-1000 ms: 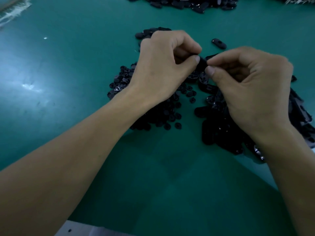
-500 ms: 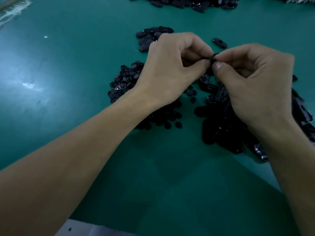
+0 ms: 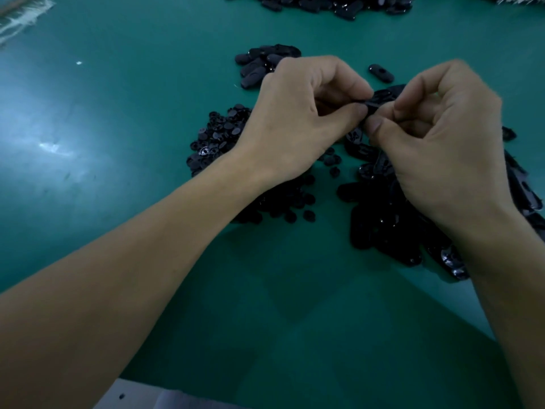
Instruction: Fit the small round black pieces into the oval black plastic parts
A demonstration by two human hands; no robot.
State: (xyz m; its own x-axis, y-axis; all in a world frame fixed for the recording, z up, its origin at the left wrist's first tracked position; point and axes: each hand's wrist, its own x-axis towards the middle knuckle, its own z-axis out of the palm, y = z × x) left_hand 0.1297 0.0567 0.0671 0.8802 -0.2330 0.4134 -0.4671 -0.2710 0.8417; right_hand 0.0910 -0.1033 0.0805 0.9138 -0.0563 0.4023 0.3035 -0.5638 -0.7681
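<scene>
Left hand (image 3: 298, 119) and right hand (image 3: 442, 137) pinch one oval part (image 3: 380, 100).
Round-piece heap (image 3: 218, 140) lies left of it, oval heap (image 3: 383, 219) nearer, lone oval (image 3: 381, 72) beyond; green table (image 3: 118, 143).

Head-worn — close, down onto table (image 3: 118, 178)

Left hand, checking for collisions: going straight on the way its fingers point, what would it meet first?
Likely the right hand, just beyond the black part that both pinch; depth unclear.
</scene>
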